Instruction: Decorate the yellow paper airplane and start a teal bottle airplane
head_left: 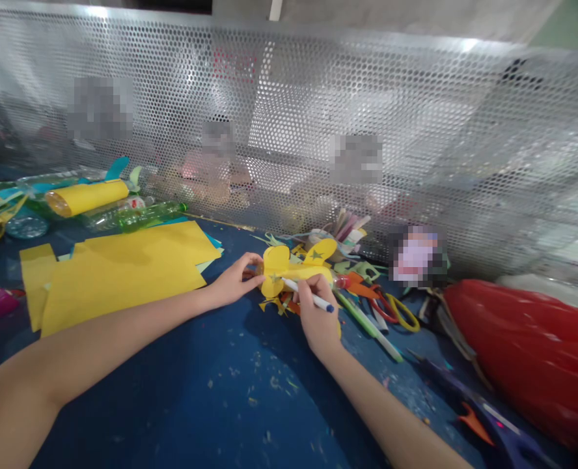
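Observation:
In the middle of the head view lies a plastic bottle wrapped in yellow paper (296, 271), with rounded yellow paper fins (275, 258) standing out from it. Dark stars are drawn on some of the fins. My left hand (235, 281) grips the bottle's left end between thumb and fingers. In my right hand (319, 319) is a white marker (313, 299) with a dark blue end, its tip on the lower fin beside a star. Paper scraps (274, 305) lie under and around the bottle. The fingers of my right hand partly hide the bottle.
Yellow sheets (127, 267) lie at left, with plastic bottles (152, 216) and another yellow-wrapped bottle (91, 197) behind. Scissors (401, 312), a green pen (371, 329) and a red bag (528, 352) are at right. A perforated metal screen (289, 98) rises behind the blue table (211, 404).

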### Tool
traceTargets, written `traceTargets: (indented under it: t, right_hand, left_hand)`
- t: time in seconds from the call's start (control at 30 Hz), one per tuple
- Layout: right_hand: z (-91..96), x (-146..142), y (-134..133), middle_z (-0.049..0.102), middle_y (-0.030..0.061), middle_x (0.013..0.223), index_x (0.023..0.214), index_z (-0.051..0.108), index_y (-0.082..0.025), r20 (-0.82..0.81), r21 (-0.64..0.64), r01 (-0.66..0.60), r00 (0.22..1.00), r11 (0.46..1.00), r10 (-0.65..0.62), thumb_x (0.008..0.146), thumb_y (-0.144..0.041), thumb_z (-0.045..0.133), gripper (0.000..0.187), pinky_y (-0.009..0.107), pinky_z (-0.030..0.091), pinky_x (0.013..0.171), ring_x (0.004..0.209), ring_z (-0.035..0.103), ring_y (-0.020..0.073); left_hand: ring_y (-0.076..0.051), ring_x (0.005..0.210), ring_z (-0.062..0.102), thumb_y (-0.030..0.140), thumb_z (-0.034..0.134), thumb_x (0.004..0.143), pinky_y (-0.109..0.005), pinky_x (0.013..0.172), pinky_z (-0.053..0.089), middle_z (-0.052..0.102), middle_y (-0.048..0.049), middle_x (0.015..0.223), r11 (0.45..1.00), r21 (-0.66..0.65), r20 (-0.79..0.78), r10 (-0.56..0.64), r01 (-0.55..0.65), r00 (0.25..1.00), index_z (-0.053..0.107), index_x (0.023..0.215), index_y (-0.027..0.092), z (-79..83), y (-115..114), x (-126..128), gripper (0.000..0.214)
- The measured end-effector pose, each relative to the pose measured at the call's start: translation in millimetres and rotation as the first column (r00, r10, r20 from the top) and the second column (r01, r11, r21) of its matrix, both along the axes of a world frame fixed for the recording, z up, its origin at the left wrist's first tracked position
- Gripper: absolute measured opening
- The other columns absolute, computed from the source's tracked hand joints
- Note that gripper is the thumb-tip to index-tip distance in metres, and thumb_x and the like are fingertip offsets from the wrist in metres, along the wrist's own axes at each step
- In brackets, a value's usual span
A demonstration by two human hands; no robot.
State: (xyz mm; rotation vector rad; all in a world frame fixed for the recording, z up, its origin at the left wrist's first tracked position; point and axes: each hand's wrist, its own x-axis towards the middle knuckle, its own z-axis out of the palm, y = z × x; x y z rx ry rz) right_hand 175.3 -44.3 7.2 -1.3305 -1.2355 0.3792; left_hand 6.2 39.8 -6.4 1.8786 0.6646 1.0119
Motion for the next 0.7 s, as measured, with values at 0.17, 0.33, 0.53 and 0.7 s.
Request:
traceTargets:
  t: [0.17,0.33,0.53,0.7]
  right_hand:
    - [1.5,0.5,-0.8,0.047,-0.0078,0.052,0.064,0.038,-0.024,0.008,-0.004,-0.007,1.000,1.000,0.007,0.083,-0.027,0.050,0.023,0.023,0.036,0.048,0.048,0.044,0.0117]
    - [1.6,0.0,-0.7,0.048,-0.0076,0.051,0.064,0.038,-0.024,-0.011,-0.011,-0.034,0.999,0.999,0.034,0.083,-0.028,0.050,0.023,0.023,0.037,0.048,0.048,0.045,0.0121]
    - [2.9,-0.8,-1.5,0.049,-0.0070,0.052,0.064,0.038,-0.024,-0.001,-0.023,-0.028,1.000,0.999,0.028,0.083,-0.030,0.049,0.023,0.024,0.038,0.050,0.049,0.047,0.0126]
    - [5.4,-1.4,-3.1,0.048,-0.0066,0.051,0.063,0.038,-0.024,-0.004,-0.020,-0.008,1.000,1.000,0.008,0.081,-0.029,0.050,0.022,0.024,0.037,0.048,0.048,0.045,0.0126]
  left_hand:
    - [-0.017,0.095,0.059,0.026,0.057,0.083,-0.040,0.092,0.046,0.048,-0.0075,0.116,1.000,-0.001,0.004,0.000,0.000,1.000,0.043,0.106,0.021,-1.0,0.3,0.1,0.028]
    - [-0.017,0.094,0.059,0.025,0.057,0.083,-0.040,0.091,0.047,0.048,-0.0074,0.115,1.000,0.003,0.001,0.002,-0.002,1.000,0.042,0.106,0.020,-0.2,0.0,0.3,0.028]
    - [-0.017,0.094,0.059,0.026,0.057,0.083,-0.041,0.092,0.046,0.048,-0.0079,0.116,1.000,-0.001,-0.003,-0.004,0.004,1.000,0.042,0.106,0.020,1.1,-0.4,-0.2,0.028]
    - [-0.017,0.095,0.060,0.027,0.058,0.083,-0.041,0.092,0.047,0.049,-0.0073,0.117,1.000,0.001,0.000,0.005,-0.005,1.000,0.043,0.106,0.021,0.5,-0.6,-0.2,0.028]
